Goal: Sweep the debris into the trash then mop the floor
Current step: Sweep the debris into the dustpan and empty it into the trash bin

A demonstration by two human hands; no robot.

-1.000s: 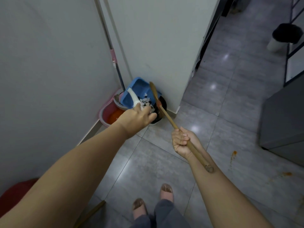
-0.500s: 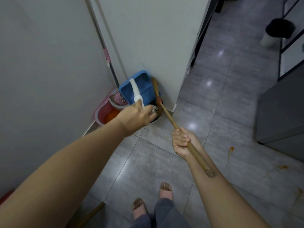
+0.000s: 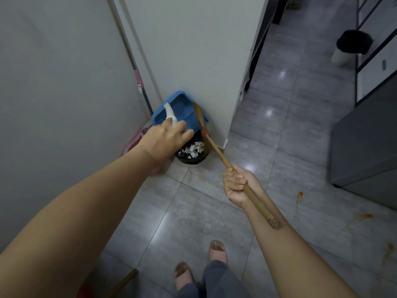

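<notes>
My left hand [image 3: 166,138] grips the white handle of a blue dustpan [image 3: 182,112], which stands tipped up against the white wall above a small black-lined trash bin [image 3: 192,154]. White paper scraps lie inside the bin. My right hand [image 3: 237,182] is shut on a wooden broom handle [image 3: 217,151]; the broom's head rests against the dustpan's right edge, over the bin. The pan's inside looks bare.
A mop pole [image 3: 133,67] leans in the corner above a pink mop bucket [image 3: 137,140], mostly hidden by my left arm. Orange stains [image 3: 299,195] mark the grey tiles at right. A grey cabinet [image 3: 365,160] stands right, another bin [image 3: 352,46] far back. My feet [image 3: 199,265] are below.
The dustpan tipped up further against the wall and the scraps slid out of it into the bin. My right hand with the broom stayed roughly in place.
</notes>
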